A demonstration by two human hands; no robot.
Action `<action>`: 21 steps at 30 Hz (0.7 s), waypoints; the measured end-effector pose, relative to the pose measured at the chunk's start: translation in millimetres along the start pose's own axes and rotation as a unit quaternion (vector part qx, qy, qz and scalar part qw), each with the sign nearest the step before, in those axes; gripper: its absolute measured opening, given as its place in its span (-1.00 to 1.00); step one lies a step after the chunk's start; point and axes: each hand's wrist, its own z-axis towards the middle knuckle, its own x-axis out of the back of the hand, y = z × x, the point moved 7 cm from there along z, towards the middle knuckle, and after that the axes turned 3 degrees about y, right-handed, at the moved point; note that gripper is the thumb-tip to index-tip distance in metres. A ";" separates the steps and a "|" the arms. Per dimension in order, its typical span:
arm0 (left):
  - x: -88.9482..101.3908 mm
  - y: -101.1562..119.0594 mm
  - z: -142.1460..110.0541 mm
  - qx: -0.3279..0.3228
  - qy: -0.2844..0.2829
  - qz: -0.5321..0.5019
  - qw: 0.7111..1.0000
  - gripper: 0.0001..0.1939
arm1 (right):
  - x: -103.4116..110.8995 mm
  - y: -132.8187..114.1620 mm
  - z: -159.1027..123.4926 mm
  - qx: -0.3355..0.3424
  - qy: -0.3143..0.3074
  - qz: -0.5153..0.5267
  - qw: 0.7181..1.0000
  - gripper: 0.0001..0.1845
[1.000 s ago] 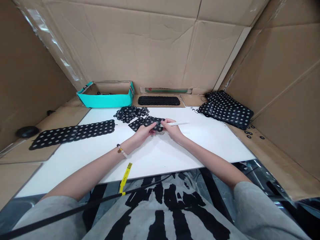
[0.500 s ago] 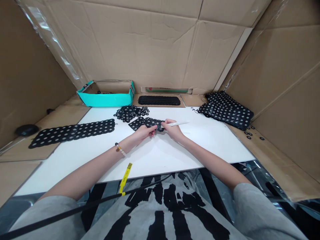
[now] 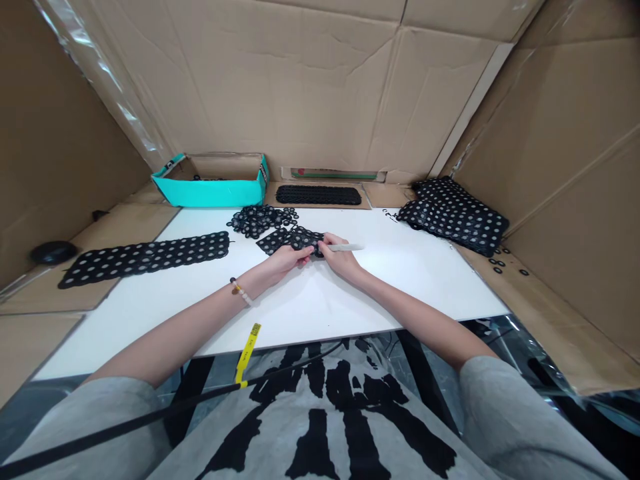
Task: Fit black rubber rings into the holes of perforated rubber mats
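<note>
A small black perforated rubber sheet point(image 3: 287, 238) lies on the white table point(image 3: 310, 300) just beyond my hands. My left hand point(image 3: 286, 259) pinches its near edge with curled fingers. My right hand point(image 3: 340, 259) grips a thin white pen-like tool point(image 3: 346, 247) and presses its tip end at the sheet. A pile of loose black rubber rings point(image 3: 261, 219) sits right behind the sheet.
A long perforated black strip point(image 3: 145, 257) lies at the left. A stack of similar sheets point(image 3: 453, 217) rests at the right, with stray rings point(image 3: 500, 265) beside it. A teal box point(image 3: 213, 181) and a black mat point(image 3: 318, 195) stand at the back. Cardboard walls surround everything.
Both hands stay on the small sheet, shifted slightly toward the far side. The white tool now sticks out less to the right. The view has tipped a little.
</note>
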 end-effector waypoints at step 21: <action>-14.5 22.4 -16.8 -0.014 0.098 -0.100 0.990 -0.59 | 7.8 12.4 2.0 -0.176 0.012 0.294 0.940 -0.58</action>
